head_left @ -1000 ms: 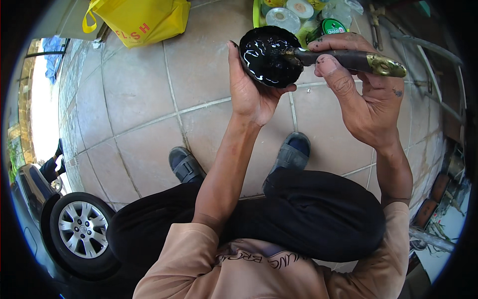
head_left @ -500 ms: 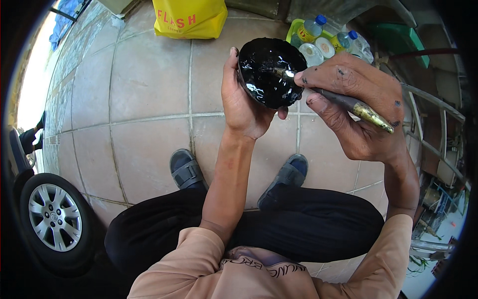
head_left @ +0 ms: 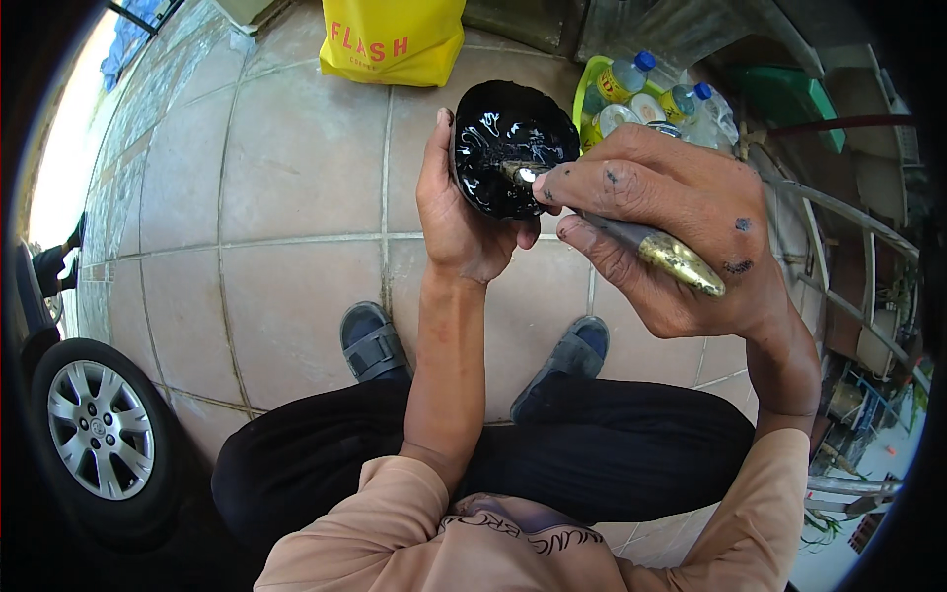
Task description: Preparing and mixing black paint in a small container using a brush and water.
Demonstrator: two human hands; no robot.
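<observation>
My left hand [head_left: 456, 222] is wrapped around a small round bowl [head_left: 493, 133], glossy black and wet-looking inside, with an uneven rim. The thumb lies along the bowl's left side; other fingertips show under its lower right. In my right hand [head_left: 691, 202], closed in a pen-like grip, is a paintbrush [head_left: 681, 261] with a dark handle ending in worn gold. Its shiny metal collar shows at my fingertips, and its working end reaches into the bowl, the bristles hard to make out against the black. Dark smudges dot my right hand's fingers and back.
A yellow bag [head_left: 393, 44] stands on the tiled floor [head_left: 296, 148] ahead. To its right, a lime-green basin [head_left: 582, 84] holds bottles with blue caps and other containers. A car wheel [head_left: 99, 429] is at the left, metal railings [head_left: 868, 252] at the right.
Both hands, the bowl and the paintbrush have shifted left in the view. My right hand has also come slightly lower, with the brush still inside the bowl.
</observation>
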